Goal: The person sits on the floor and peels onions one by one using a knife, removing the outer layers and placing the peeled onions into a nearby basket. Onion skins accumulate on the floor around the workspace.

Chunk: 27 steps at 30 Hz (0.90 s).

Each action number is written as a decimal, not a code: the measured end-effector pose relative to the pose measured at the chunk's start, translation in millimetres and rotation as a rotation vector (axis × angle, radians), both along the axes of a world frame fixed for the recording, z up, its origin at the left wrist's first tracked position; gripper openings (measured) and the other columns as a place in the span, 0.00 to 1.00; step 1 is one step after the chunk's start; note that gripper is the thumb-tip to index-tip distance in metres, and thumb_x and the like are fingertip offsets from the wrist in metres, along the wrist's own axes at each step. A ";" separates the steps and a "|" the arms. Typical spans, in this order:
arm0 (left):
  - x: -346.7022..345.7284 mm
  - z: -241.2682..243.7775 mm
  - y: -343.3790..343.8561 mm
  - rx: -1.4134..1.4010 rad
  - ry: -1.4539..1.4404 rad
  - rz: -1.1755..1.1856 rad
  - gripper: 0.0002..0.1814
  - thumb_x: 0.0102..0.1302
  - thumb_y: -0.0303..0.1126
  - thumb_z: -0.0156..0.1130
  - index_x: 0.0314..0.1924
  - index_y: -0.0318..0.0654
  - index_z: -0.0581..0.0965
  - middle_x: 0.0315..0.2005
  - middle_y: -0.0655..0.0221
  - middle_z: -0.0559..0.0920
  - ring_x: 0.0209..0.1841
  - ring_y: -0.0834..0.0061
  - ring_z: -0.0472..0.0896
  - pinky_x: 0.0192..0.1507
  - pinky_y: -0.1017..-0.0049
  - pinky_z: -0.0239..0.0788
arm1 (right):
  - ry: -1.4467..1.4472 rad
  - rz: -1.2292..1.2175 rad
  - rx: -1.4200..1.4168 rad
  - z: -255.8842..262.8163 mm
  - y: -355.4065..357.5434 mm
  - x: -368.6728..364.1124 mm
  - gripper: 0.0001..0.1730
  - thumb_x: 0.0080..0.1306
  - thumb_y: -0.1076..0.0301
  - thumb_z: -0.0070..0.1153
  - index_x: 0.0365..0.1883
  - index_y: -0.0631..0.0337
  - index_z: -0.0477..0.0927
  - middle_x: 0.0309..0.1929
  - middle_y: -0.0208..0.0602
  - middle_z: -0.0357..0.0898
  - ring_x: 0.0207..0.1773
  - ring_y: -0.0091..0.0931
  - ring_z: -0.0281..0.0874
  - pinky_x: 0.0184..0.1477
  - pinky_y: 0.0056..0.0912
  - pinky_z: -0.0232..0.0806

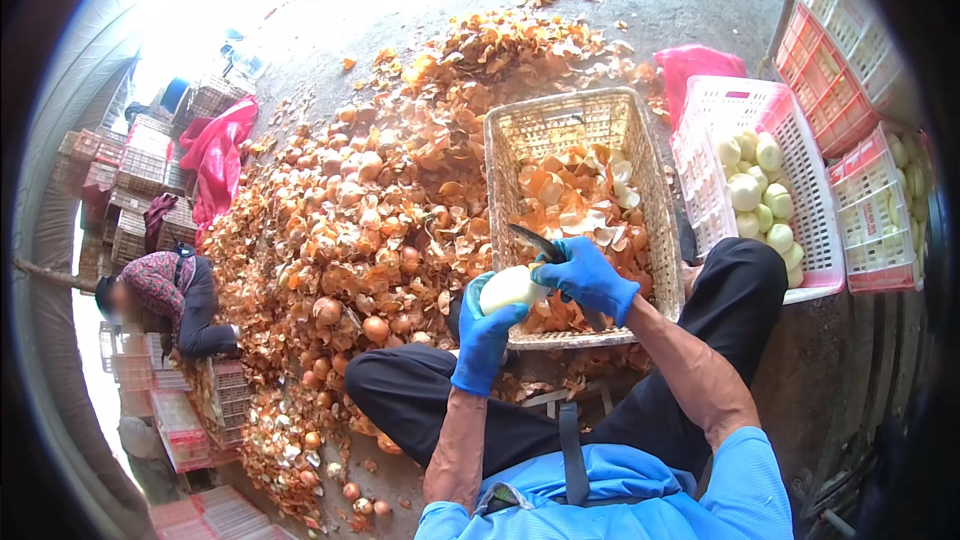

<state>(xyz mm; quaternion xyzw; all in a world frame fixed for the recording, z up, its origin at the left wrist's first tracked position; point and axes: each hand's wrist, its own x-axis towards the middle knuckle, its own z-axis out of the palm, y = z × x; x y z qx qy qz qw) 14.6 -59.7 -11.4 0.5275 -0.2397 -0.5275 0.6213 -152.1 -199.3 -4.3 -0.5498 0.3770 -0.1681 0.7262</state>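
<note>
My left hand point(481, 341), in a blue glove, holds a peeled white onion point(511, 290) over the near part of a worn plastic crate point(583, 101). On the onion's right side, my right hand point(596, 277), also gloved in blue, grips a dark-bladed knife point(534, 238) whose blade points up and left. A bit of yellowish skin shows between the right fingers and the onion. Loose onion skins point(581, 195) lie inside the crate below both hands. The knife's handle is mostly hidden by the right glove.
Unpeeled onions point(345, 191) and skins heap on the left. A white and pink crate point(817, 229) of peeled onions point(769, 199) stands at right, with stacked crates point(829, 82) beyond. A pink sack point(697, 67) lies behind it. Another person point(169, 289) bends at far left.
</note>
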 end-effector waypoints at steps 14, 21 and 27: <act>4.2 -13.1 3.3 0.102 0.619 -0.155 0.33 0.71 0.39 0.65 0.71 0.32 0.69 0.65 0.55 0.77 0.66 0.58 0.79 0.68 0.58 0.75 | -0.152 -0.009 0.184 19.0 6.0 -3.4 0.13 0.64 0.68 0.67 0.40 0.70 0.85 0.27 0.34 0.82 0.24 0.20 0.79 0.27 0.23 0.73; 15.1 -12.0 15.1 0.050 0.896 -0.029 0.34 0.67 0.32 0.68 0.70 0.30 0.69 0.64 0.50 0.77 0.68 0.47 0.76 0.73 0.48 0.68 | -0.207 -0.394 0.252 16.9 -8.2 -8.8 0.15 0.65 0.70 0.70 0.46 0.67 0.81 0.29 0.34 0.81 0.24 0.18 0.78 0.28 0.26 0.75; 14.2 -6.4 17.2 0.079 0.652 0.023 0.33 0.63 0.28 0.71 0.67 0.29 0.71 0.60 0.52 0.80 0.63 0.54 0.80 0.69 0.54 0.74 | 0.226 -0.444 -0.738 0.9 -7.7 -6.3 0.26 0.61 0.64 0.74 0.55 0.65 0.84 0.39 0.44 0.87 0.37 0.29 0.86 0.43 0.36 0.77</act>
